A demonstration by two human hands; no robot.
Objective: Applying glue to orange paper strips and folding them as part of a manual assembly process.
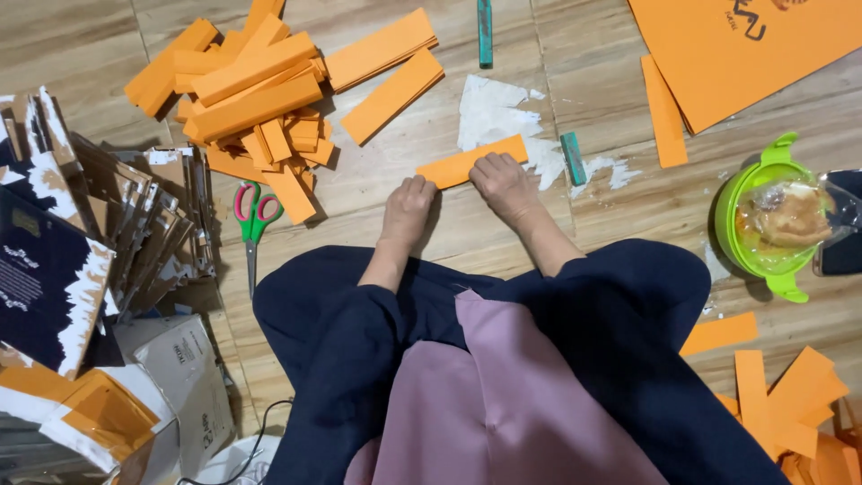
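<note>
Orange paper strip (pixel 471 162) pressed flat, left hand (pixel 407 208), right hand (pixel 503 184)

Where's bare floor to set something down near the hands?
Free: the wood floor between the right hand and the green bowl; also the patch between the scissors and the left hand. Crowded: the pile of orange strips upper left, the stacked cardboard on the left, and more strips lower right.
</note>
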